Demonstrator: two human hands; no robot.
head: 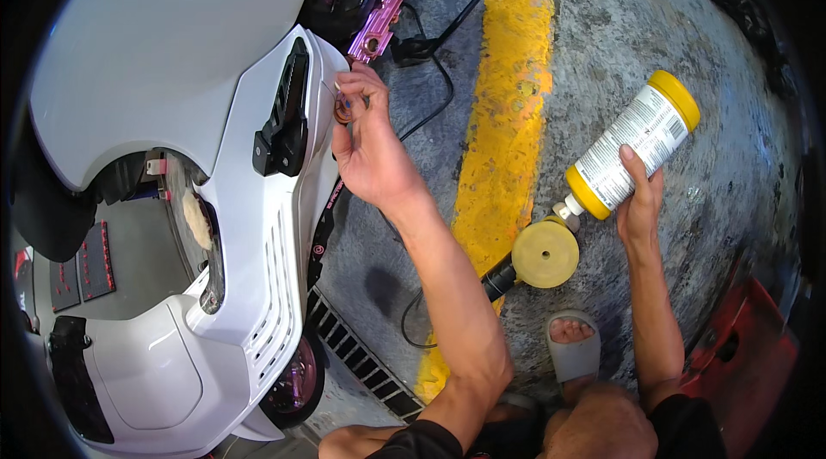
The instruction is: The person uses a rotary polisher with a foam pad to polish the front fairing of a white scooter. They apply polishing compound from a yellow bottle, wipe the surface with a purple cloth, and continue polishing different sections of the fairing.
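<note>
My right hand (pixel 642 197) grips a white and yellow plastic squeeze bottle (pixel 635 143), tilted with its nozzle pointing down to the left. Just below the nozzle lies a polisher's round yellow foam pad (pixel 545 254) with a black body (pixel 500 279) behind it. My left hand (pixel 371 136) is raised beside the edge of a motor scooter's white body panel (pixel 258 194), fingers curled; whether its fingertips touch the panel I cannot tell. A black folding footrest (pixel 287 117) is set in the panel near that hand.
A purple metal part (pixel 381 20) and a black side stand (pixel 461 20) project beyond the scooter. A black cable (pixel 423 120) runs over the concrete floor, crossing near a yellow painted stripe (pixel 510 104). A drain grate (pixel 361 356) lies beside the wheel (pixel 297 381). A red object (pixel 742 336) stands at right.
</note>
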